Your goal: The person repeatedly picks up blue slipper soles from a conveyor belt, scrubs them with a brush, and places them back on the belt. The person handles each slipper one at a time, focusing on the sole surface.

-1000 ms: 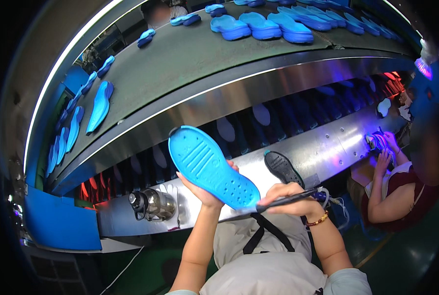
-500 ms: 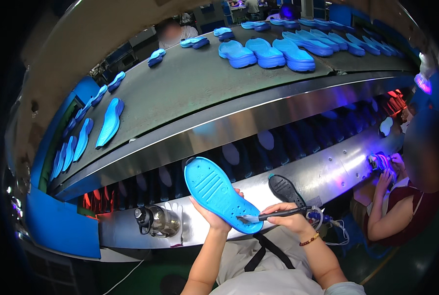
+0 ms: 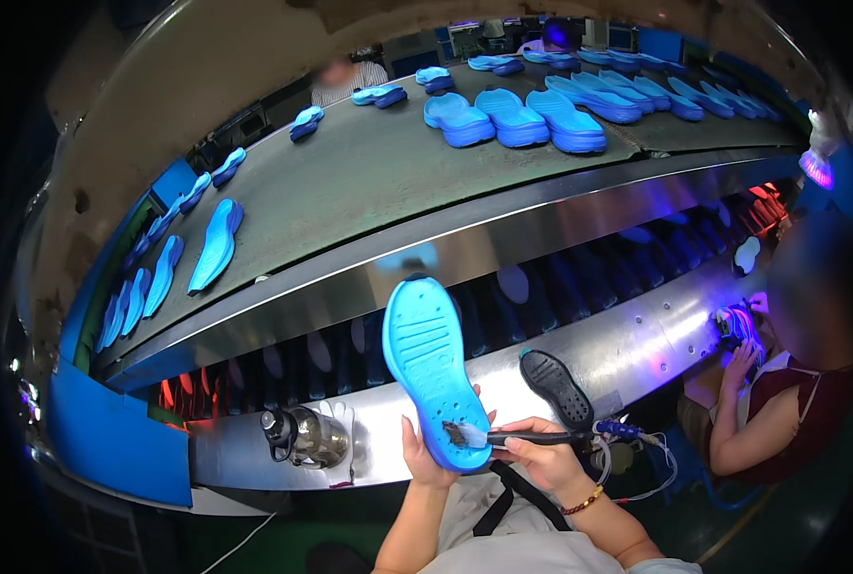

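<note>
A bright blue shoe sole (image 3: 422, 349) is held upright in my left hand (image 3: 423, 456), whose fingers wrap round its narrower lower end. Its grooved, hole-dotted face is toward me. My right hand (image 3: 544, 457) grips a brush (image 3: 532, 438) with a black handle, linked to a thin hose. The pale bristles touch the sole's lower part, over a dark patch among the holes. Just beyond my right hand, a black sole (image 3: 558, 387) with holes lies on the metal bench (image 3: 484, 368).
A dark-lidded bottle (image 3: 314, 440) stands at left beside whitish cloth or gloves (image 3: 340, 413). Beyond the bench runs a raised green belt (image 3: 340, 191) with blue soles (image 3: 513, 117) along it. At right, a person's hands (image 3: 744, 356) hold something under purple light. Blue hose fittings (image 3: 620, 430) hang near my right wrist.
The blue sole has turned more upright and its top has swung right. Both hands have shifted slightly, and the brush remains on the sole's lower part.
</note>
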The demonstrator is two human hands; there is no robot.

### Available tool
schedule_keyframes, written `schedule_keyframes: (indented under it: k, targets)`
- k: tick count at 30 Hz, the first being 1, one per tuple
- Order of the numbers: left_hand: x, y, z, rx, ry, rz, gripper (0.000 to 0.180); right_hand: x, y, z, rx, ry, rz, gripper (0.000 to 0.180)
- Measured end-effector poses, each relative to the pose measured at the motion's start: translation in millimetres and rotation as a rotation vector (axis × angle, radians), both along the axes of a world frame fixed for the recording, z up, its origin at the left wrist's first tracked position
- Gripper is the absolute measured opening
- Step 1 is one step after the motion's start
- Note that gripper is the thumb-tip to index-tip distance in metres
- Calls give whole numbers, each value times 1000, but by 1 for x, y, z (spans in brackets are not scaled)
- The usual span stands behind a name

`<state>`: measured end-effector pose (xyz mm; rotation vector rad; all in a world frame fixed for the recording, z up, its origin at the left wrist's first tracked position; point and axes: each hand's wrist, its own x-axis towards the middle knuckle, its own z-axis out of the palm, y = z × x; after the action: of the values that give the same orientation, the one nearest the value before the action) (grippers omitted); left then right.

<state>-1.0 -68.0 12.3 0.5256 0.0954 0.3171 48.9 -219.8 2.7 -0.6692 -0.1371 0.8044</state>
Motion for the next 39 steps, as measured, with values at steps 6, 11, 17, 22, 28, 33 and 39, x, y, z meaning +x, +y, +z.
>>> schedule_keyframes:
  k: [6,11,17,22,28,33,39]
  targets:
    - [1,-3,-32,-3,-10,16,68,-9,6,-11,-86,31,-79,20]
    - [-1,-9,-19,82,-141,-26,63,-2,13,-25,-43,22,9,23]
    - [7,-11,-28,53,-10,11,64,-4,0,-14,-87,-104,-44,25]
    - [13,-10,-35,-3,-68,-9,64,-3,6,-20,-99,-256,-151,20]
    - [14,11,-39,35,91,4,75,1,4,-12,-190,-424,-231,16]
    - [20,29,-48,64,149,-117,77,18,-18,22,-375,-1030,-59,18]
    - [10,40,-14,122,43,-422,49,34,-11,35,-339,-1151,130,21]
